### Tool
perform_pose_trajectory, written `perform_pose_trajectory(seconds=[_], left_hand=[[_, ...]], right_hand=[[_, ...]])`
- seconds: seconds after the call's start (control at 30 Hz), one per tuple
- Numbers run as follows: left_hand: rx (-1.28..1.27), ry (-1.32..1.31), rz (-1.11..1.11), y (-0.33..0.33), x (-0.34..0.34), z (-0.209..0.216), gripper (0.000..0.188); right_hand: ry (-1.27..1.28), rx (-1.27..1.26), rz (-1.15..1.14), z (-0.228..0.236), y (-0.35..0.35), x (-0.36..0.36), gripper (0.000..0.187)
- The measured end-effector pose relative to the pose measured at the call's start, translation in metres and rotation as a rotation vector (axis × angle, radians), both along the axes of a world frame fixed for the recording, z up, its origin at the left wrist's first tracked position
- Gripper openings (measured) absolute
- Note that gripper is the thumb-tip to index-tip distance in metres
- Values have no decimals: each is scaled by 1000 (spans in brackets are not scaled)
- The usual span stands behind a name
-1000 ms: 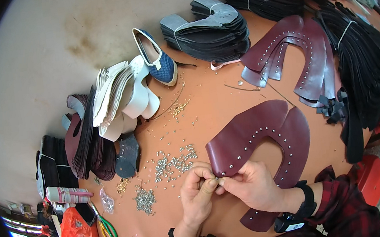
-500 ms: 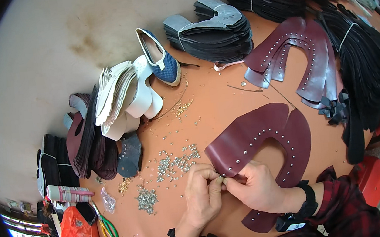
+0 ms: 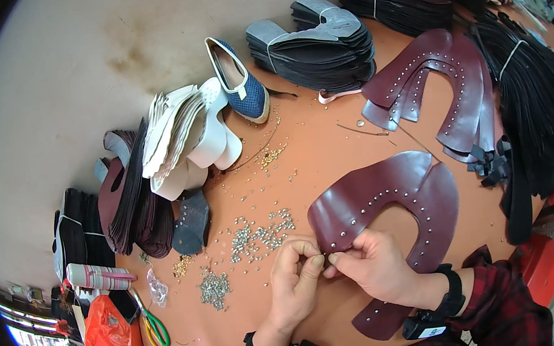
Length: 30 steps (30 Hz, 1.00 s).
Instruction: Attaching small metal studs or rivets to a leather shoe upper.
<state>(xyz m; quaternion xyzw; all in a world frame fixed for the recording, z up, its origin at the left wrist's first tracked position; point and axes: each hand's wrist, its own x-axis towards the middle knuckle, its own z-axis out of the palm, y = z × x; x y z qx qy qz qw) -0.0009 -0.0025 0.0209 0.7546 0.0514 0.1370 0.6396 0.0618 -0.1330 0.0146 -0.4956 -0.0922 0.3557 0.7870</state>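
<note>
A curved maroon leather piece [image 3: 434, 206], shaped like a horseshoe with silver studs along its inner edge, lies in front of me. My left hand [image 3: 296, 280] pinches its lower left corner, thumb pressed to the bent index finger. Just beside it, my right hand [image 3: 376, 267] closes thumb and fingers on the same edge, close to a small stud. Part of the leather passes behind my right hand and wrist. Loose silver studs [image 3: 215, 289] lie in a heap left of my hands, and more silver studs [image 3: 260, 235] are scattered above it.
Stacked studded maroon pieces [image 3: 455, 84] lie at the far right, beside tied black strips [image 3: 534, 89]. Grey-black bundles [image 3: 319, 59], a blue shoe [image 3: 248, 98] and white cut pieces [image 3: 173, 133] line the wall. Green-and-orange-handled scissors [image 3: 157, 329] and a red plastic bag [image 3: 111, 335] sit left.
My fingertips have come slightly apart at the leather's corner, the right thumb shifting a little right. The leather has tilted slightly, and the whole view has shifted a bit.
</note>
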Motion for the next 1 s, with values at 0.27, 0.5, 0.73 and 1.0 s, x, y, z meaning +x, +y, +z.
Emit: perform_pose_trajectory(seconds=[0.27, 0.5, 0.73, 1.0], left_hand=[[-198, 79, -82, 2, 2, 0, 3], [-420, 102, -118, 6, 3, 0, 6], [-546, 129, -63, 1, 3, -2, 5], [-470, 132, 72, -7, 3, 4, 5]], right_hand=[[-47, -46, -41, 2, 0, -1, 11], [-275, -114, -97, -8, 3, -4, 11], [-492, -167, -110, -9, -2, -2, 9], [-301, -46, -77, 8, 2, -4, 9]])
